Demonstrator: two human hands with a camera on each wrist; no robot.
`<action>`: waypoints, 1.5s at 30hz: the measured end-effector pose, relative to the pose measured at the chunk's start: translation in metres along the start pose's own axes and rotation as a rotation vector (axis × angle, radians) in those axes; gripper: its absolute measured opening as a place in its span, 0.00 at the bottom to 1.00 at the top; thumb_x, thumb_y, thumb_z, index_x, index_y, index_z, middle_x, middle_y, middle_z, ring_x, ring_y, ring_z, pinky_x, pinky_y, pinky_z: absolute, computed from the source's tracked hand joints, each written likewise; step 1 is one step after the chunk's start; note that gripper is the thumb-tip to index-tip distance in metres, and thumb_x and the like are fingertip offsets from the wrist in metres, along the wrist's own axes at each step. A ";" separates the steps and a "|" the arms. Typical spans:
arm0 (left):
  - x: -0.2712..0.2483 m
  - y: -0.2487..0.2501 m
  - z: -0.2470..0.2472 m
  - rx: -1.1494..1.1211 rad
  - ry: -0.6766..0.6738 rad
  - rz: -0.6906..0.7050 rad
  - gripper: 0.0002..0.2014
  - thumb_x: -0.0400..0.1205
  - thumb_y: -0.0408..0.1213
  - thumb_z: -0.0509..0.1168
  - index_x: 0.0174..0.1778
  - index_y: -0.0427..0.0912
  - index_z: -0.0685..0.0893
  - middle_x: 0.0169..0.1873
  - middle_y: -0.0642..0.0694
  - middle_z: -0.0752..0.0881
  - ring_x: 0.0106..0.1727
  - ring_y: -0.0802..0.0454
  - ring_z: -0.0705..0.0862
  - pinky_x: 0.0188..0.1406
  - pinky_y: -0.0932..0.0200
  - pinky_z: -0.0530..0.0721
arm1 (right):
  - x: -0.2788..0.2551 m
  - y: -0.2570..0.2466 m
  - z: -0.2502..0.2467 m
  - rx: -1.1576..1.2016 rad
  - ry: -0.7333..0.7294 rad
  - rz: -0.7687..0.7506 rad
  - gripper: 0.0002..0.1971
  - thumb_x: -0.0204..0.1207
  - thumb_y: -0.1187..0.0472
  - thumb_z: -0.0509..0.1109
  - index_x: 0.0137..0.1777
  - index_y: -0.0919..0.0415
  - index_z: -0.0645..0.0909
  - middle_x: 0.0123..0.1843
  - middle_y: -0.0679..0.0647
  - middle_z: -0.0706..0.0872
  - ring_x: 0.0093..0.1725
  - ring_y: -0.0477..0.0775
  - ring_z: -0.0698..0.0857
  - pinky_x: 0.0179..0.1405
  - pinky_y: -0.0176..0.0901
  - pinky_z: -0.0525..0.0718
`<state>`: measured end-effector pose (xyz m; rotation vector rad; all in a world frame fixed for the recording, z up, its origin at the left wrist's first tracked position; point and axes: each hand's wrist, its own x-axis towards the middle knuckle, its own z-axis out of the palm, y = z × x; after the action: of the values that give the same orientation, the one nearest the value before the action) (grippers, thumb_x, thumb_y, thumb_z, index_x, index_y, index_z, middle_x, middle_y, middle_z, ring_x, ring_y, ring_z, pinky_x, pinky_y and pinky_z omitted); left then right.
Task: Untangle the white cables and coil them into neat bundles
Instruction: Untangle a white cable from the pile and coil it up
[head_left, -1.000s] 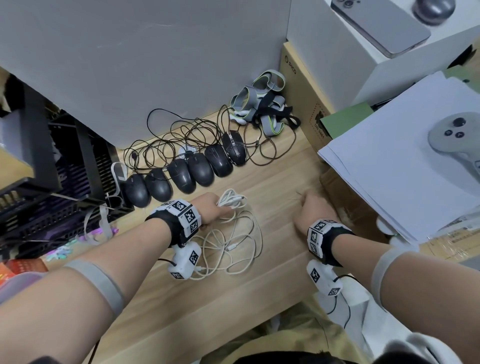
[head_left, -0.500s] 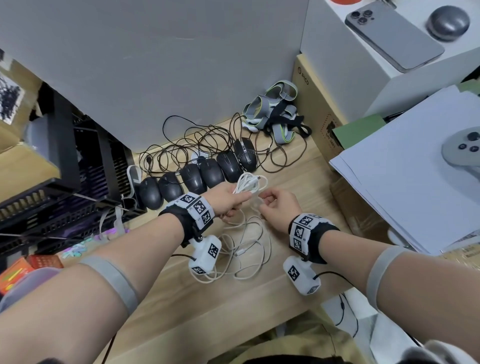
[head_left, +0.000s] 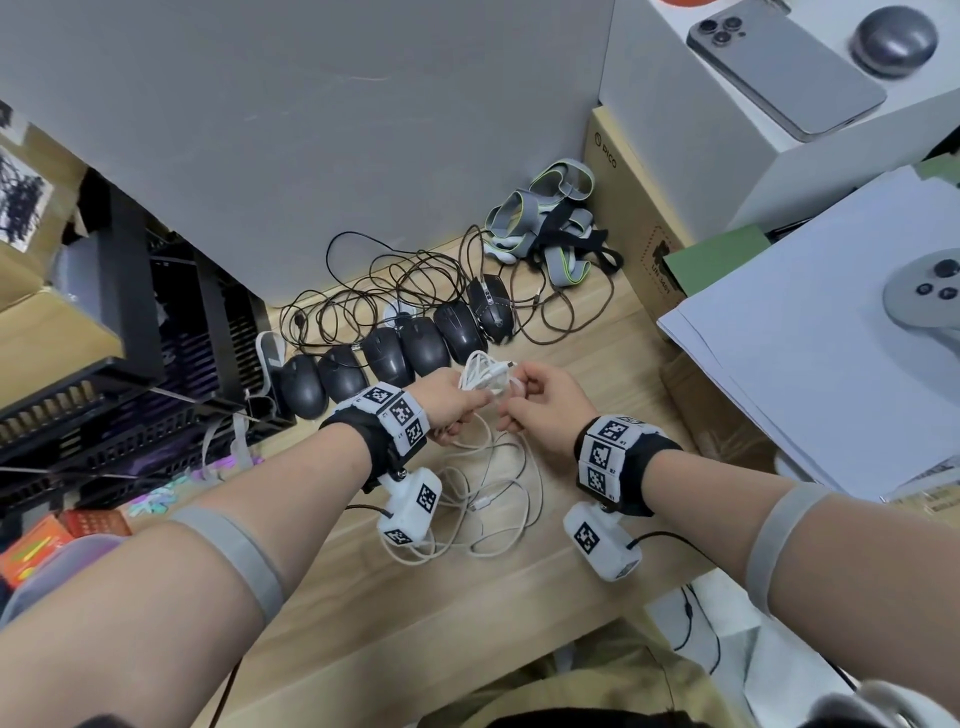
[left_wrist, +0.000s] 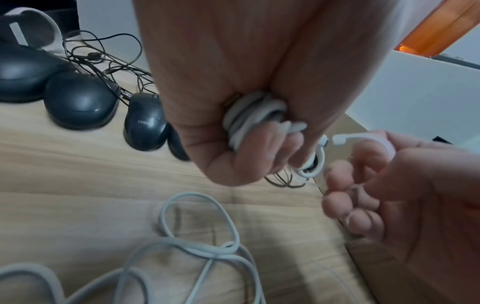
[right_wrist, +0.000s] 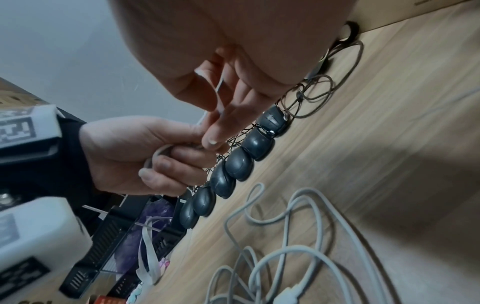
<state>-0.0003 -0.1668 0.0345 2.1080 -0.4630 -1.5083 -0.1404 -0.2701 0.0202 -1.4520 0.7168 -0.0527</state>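
Left hand (head_left: 451, 399) fingers curled tight round a small coiled bundle of white cable (head_left: 485, 375), held above the wooden desk (head_left: 597, 358), likely to keep the loops from springing apart. Right hand (head_left: 540, 402) thumb and forefinger pinching the bundle's free end (plug tip pointing toward the left hand, cable lying roughly crosswise between hands). Below, loose white cables (head_left: 493, 499) sprawled tangled on the desk, near a row of black mice (head_left: 395, 353).

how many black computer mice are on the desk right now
6, in one slanted row behind the hands. More may be hidden.
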 end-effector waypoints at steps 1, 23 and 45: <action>-0.001 0.000 0.001 0.009 -0.019 0.001 0.13 0.88 0.40 0.64 0.39 0.41 0.74 0.24 0.45 0.72 0.18 0.53 0.69 0.15 0.65 0.69 | 0.000 -0.002 0.000 -0.012 -0.009 0.000 0.08 0.72 0.74 0.66 0.40 0.63 0.73 0.37 0.67 0.84 0.35 0.61 0.90 0.36 0.47 0.88; -0.021 0.015 0.002 -0.539 -0.141 0.019 0.09 0.89 0.36 0.61 0.46 0.36 0.79 0.28 0.44 0.82 0.16 0.59 0.67 0.10 0.70 0.60 | 0.002 0.006 -0.009 -0.714 -0.166 -0.032 0.16 0.83 0.51 0.55 0.46 0.56 0.82 0.44 0.57 0.87 0.46 0.60 0.84 0.52 0.52 0.83; -0.023 0.006 0.022 0.600 0.229 0.350 0.02 0.83 0.33 0.66 0.46 0.42 0.79 0.32 0.53 0.76 0.42 0.43 0.84 0.37 0.60 0.70 | -0.013 -0.032 0.003 -0.439 -0.119 -0.161 0.12 0.81 0.57 0.56 0.41 0.58 0.78 0.46 0.53 0.81 0.48 0.54 0.79 0.52 0.51 0.75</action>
<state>-0.0282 -0.1632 0.0499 2.4247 -1.2437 -0.9868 -0.1367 -0.2668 0.0544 -1.9144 0.5306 0.0715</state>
